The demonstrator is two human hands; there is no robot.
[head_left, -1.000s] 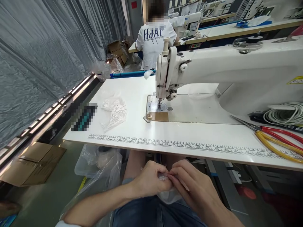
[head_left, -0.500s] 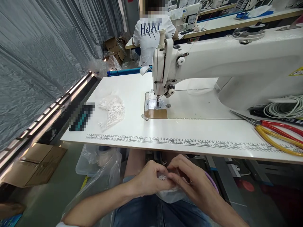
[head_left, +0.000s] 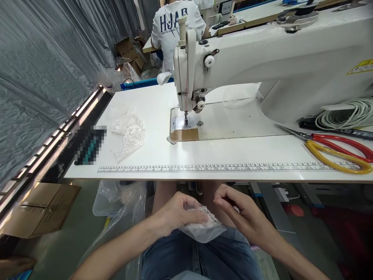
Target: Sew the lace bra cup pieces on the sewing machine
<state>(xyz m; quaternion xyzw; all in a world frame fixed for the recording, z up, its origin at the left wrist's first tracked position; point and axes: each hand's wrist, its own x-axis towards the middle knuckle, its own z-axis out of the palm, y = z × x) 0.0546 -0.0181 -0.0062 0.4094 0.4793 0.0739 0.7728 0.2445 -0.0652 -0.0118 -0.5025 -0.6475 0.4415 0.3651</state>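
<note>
Above my lap, my left hand (head_left: 180, 214) is closed round a small clear plastic bag (head_left: 204, 232). White lacy material with some dark strands shows at the bag's mouth, beside my thumb. Just to the right of it, apart from the bag, is my right hand (head_left: 240, 208). Its thumb and forefinger are pressed together and the other fingers are curled; whatever may be between them is too small to make out. Both hands are below the front edge of the white sewing table (head_left: 140, 153).
A sewing machine (head_left: 189, 74) stands on the table. Red and yellow scissors (head_left: 335, 149) lie at right, near coiled cable (head_left: 340, 114). White lace (head_left: 132, 134) lies at left. Below are a plastic bin (head_left: 107, 200) and a cardboard box (head_left: 43, 208). A person (head_left: 176, 27) sits ahead.
My right hand has come away from the bag and moved right, so the bag's lacy contents show more. My left hand keeps hold of the bag. The view has shifted somewhat.
</note>
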